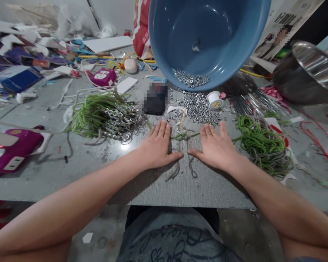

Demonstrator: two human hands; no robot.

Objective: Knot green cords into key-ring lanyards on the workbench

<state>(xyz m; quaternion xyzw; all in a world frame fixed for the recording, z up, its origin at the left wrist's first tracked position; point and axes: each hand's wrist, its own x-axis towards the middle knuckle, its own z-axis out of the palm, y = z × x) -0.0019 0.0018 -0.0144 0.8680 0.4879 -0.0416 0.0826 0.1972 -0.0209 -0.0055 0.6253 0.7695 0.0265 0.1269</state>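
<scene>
1. Head view: L hand (157, 145) flat on tbl (153, 193), thumb out, grip wide.
2. R hand (218, 147) same, opp. side.
3. Knotted green-grey cord (181, 137) btwn hands, ends trailing near.
4. Sm. metal pcs (198, 105) far, nr blue basin (205, 40).

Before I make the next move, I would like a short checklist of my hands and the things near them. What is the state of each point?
1. Left hand flat on the table: ok.
2. Right hand flat too: ok.
3. Green cord lying between the hands: ok, with grey ends pointing towards you.
4. Knot in this cord tight: cannot tell, too small to see.
5. All metal rings inside the blue basin: not ok, many lie on the table.
6. White spool apart from both hands: ok, it is beside the rings.
</scene>
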